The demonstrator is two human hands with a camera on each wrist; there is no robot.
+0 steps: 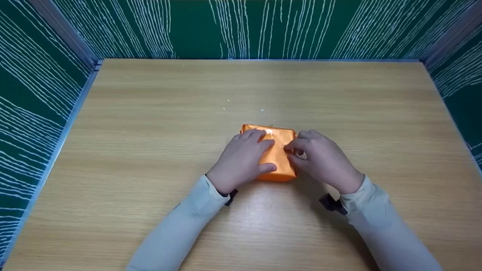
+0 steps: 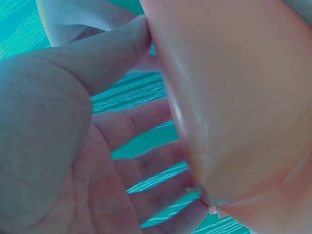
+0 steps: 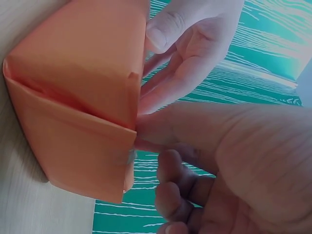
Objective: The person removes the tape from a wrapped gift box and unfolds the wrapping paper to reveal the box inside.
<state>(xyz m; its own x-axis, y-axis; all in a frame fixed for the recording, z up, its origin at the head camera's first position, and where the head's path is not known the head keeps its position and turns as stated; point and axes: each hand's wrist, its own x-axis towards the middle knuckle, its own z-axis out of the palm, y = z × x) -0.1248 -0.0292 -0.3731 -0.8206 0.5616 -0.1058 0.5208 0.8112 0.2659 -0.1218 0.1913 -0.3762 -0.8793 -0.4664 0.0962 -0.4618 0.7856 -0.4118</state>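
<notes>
A box-shaped package (image 1: 280,163) wrapped in shiny orange paper lies on the table. My left hand (image 1: 241,156) rests on its top from the left, fingers spread and mostly straight. At the right edge of the top, my right hand (image 1: 322,158) pinches with thumb and index finger near the folded end. The other right fingers curl in beside the package. In the right wrist view, the end face (image 3: 87,141) shows folded flaps with a gap along the upper fold. A shiny clear patch (image 3: 127,157) shows below the right fingertips. The package's left side is partly hidden by my left hand.
The wooden table (image 1: 150,113) has tiny pale scraps (image 1: 262,110) beyond the package. Green panels with white streaks (image 1: 196,30) stand along the back and both sides. A dark strap piece (image 1: 333,204) sits at the right cuff.
</notes>
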